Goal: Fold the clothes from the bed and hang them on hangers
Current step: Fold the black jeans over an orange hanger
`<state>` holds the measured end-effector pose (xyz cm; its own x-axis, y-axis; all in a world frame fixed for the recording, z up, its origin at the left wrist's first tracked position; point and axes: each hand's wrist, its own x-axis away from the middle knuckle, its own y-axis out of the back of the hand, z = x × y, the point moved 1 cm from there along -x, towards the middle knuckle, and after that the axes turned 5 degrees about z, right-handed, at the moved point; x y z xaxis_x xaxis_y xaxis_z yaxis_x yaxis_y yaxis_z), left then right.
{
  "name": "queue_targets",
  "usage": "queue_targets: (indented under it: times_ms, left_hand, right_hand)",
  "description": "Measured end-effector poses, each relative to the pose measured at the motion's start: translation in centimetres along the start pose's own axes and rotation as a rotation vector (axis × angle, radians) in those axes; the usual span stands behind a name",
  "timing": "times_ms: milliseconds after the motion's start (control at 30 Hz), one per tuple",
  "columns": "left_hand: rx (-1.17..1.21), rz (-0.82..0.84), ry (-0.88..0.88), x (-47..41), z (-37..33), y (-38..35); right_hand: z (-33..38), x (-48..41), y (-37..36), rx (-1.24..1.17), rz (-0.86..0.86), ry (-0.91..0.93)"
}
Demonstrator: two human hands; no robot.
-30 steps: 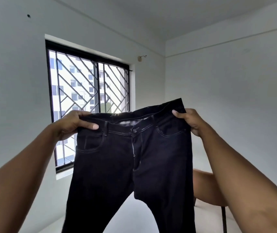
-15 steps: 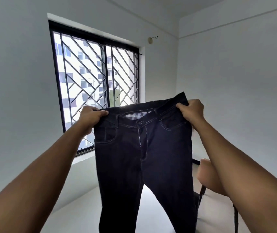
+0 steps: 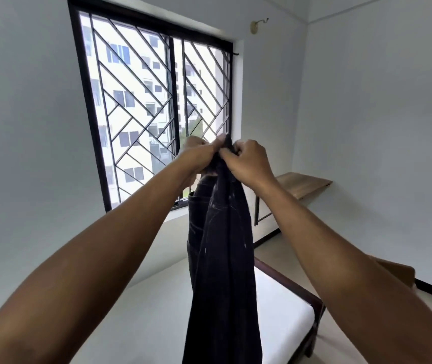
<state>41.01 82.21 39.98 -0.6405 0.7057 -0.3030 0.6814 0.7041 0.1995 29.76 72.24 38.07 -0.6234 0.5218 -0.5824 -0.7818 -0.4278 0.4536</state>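
Dark jeans (image 3: 222, 258) hang straight down in front of me, folded lengthwise with the two legs together. My left hand (image 3: 196, 153) and my right hand (image 3: 246, 158) are pressed together at the top, both gripping the waistband at chest height. The jeans dangle over the bed with the white mattress (image 3: 283, 319). The lower ends of the legs run out of the bottom of the view. No hanger is in view.
A barred window (image 3: 151, 106) fills the wall ahead. A wooden wall shelf (image 3: 304, 183) is at the right, past the bed. The bed's dark frame (image 3: 312, 300) runs along its right side, with floor beyond. A brown object (image 3: 398, 271) shows behind my right forearm.
My hands were apart, holding the waistband spread wide. They have come together in the middle, folding the jeans in half lengthwise. The view has tilted down, showing the bed.
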Motion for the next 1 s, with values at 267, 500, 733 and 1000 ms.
queue_targets:
  times_ms: [267,500,733,1000]
  left_hand:
    - [-0.205,0.157,-0.034,-4.0,3.0,2.9]
    - [0.249,0.492,-0.232,-6.9,7.6,8.7]
    - [0.466,0.094,0.003,-10.7,18.3,12.6]
    - [0.422,0.635,0.345,-11.1,29.7,12.3]
  right_hand:
    - [-6.5,-1.7,-1.4,-0.415,0.155,-0.024]
    - [-16.8,-2.6,-7.0,-0.655,0.36,-0.361]
    - [-13.7,-6.2,-13.9,-0.605,0.108,-0.38]
    - [-18.7,-10.5,-16.9,-0.525,0.102,-0.609]
